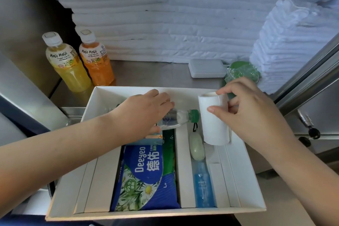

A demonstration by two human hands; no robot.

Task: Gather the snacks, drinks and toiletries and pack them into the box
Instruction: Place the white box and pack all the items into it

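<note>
Left hand [145, 112] grips the green-capped water bottle [177, 118] lying across the far end of the white box [128, 213], while the right hand [256, 115] holds a tissue roll [213, 130] upright inside its right side.

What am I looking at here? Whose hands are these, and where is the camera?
No machine: a person wears a camera on the head, looking down at their own hands. The left hand holds a clear water bottle lying in the white box. The right hand holds a white paper roll upright over the box. Inside lie a blue wipes pack and a blue spray bottle. A yellow juice bottle and an orange juice bottle stand on the steel counter behind, not yet packed.
</note>
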